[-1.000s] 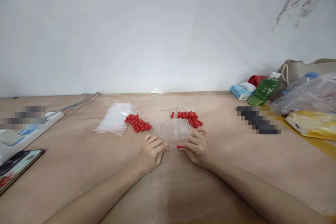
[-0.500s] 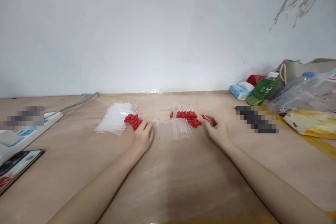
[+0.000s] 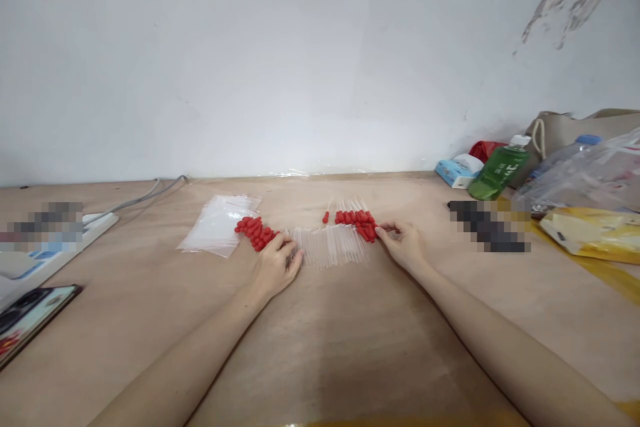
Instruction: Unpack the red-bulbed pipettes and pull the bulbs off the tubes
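Many thin clear tubes (image 3: 330,247) lie side by side in a row on the table. At their left end my left hand (image 3: 277,263) rests with curled fingers, touching the tubes; what it grips is hidden. A pile of red rubber bulbs (image 3: 257,233) lies just beyond that hand. My right hand (image 3: 404,243) pinches a red rubber bulb at the right edge of another small group of red bulbs (image 3: 367,233). Behind the loose tubes, several droppers (image 3: 354,216) with red bulbs lie in a row, clear stems pointing to the wall. One dropper (image 3: 326,217) lies apart on their left.
Clear plastic bags (image 3: 215,227) are stacked at left. Further left are a power strip (image 3: 100,227) with a grey cable and a phone (image 3: 40,317). A tissue pack (image 3: 455,174), a green bottle (image 3: 500,170), a yellow package (image 3: 595,233) and plastic bags stand at right.
My right hand has moved left, bringing its red bulb to the group beside the droppers. My left hand has shifted slightly right and nearer to me, over the tubes' left end.
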The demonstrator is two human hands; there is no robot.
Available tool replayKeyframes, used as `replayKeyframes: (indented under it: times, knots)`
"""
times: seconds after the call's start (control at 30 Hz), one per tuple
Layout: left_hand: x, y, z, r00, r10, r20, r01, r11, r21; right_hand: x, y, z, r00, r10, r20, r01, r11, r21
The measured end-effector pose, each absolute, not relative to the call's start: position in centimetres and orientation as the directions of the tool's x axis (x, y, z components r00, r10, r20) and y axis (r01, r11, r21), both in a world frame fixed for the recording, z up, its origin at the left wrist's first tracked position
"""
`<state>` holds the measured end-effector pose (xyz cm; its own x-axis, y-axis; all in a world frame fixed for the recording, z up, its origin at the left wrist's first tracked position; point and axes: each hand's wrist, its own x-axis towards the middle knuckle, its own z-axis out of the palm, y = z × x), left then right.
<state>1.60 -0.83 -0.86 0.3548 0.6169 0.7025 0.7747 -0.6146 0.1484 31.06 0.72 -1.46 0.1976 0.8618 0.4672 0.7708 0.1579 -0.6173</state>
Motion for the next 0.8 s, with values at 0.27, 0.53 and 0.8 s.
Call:
replayKeyframes:
  times: [0.27, 0.53, 0.8]
  knots:
    - [1.0, -1.4, -0.7, 0.356, 0.627, 0.693, 0.757, -0.629, 0.18, 31.6, 1.1, -2.1, 0.239, 0.828, 0.507, 0.75, 0.174, -0.638]
    - [0.8, -2.8, 0.1, 0.383, 0.604, 0.699, 0.768, -0.629, 0.123, 30.7, 2.0, -0.1, 0.148, 0.834, 0.531, 0.836, 0.182, -0.518]
    - [-0.3, -3.1, 0.5, 0.419, 0.679, 0.603, 0.784, -0.606, 0.138, 27.5, 3.4, 0.9, 0.139, 0.866, 0.481, 0.902, 0.09, -0.423]
